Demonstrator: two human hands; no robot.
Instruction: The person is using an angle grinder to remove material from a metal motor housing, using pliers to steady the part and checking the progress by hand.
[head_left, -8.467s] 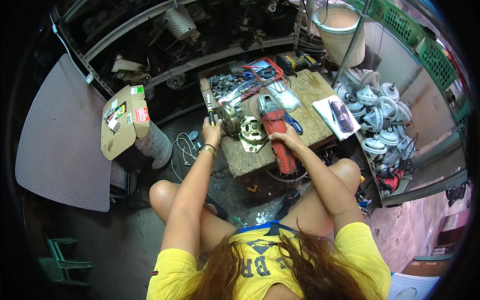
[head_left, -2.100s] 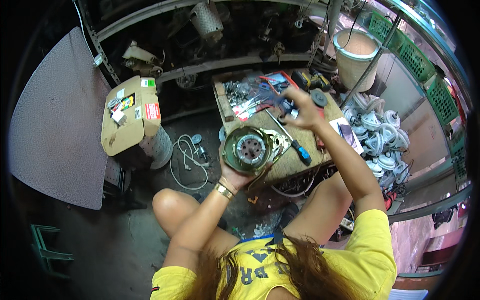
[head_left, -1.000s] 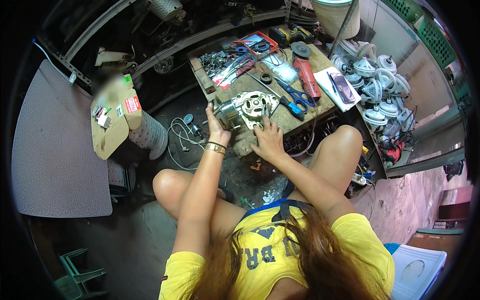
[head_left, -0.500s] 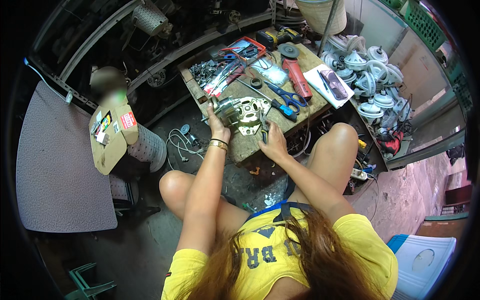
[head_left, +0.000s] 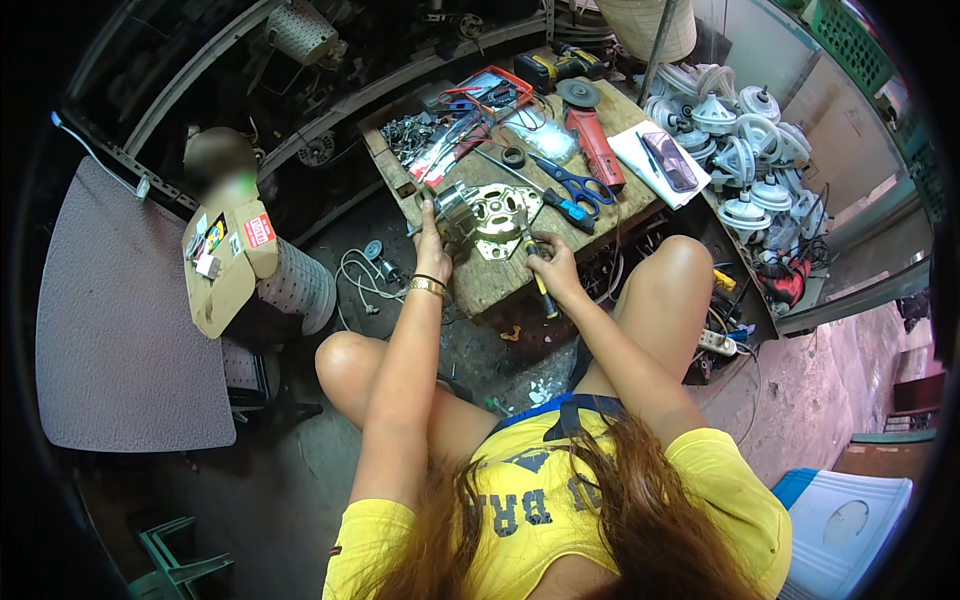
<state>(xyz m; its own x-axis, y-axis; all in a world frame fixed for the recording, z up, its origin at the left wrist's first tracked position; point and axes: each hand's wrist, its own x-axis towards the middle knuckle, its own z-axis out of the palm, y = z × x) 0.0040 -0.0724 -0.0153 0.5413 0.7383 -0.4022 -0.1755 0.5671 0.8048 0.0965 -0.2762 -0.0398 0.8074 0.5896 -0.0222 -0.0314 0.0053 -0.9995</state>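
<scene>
At the near edge of the wooden bench, my left hand (head_left: 430,238) is wrapped round a silvery, round electric motor (head_left: 457,212) with a shaft sticking out on its left. Against the motor's right side is a brassy, cut-out metal plate (head_left: 497,218); whether the two are joined I cannot tell. My right hand (head_left: 553,268) is closed on pliers (head_left: 540,277) with black-and-yellow grips, their metal end at the plate's right edge. Beyond the plate lie a blue-handled screwdriver (head_left: 566,208) and blue scissors (head_left: 580,188).
A red angle grinder (head_left: 595,150), a phone (head_left: 670,165) on white paper and a yellow-black drill (head_left: 560,66) lie across the bench (head_left: 415,208). Loose screws (head_left: 408,135) fill its far left. White plastic fan parts (head_left: 745,160) are heaped right. An open cardboard box (head_left: 225,285) stands left.
My right hand has shifted slightly right, and the pliers have turned so their grips show below the hand, pointing toward me. My left hand still holds the motor in nearly the same place.
</scene>
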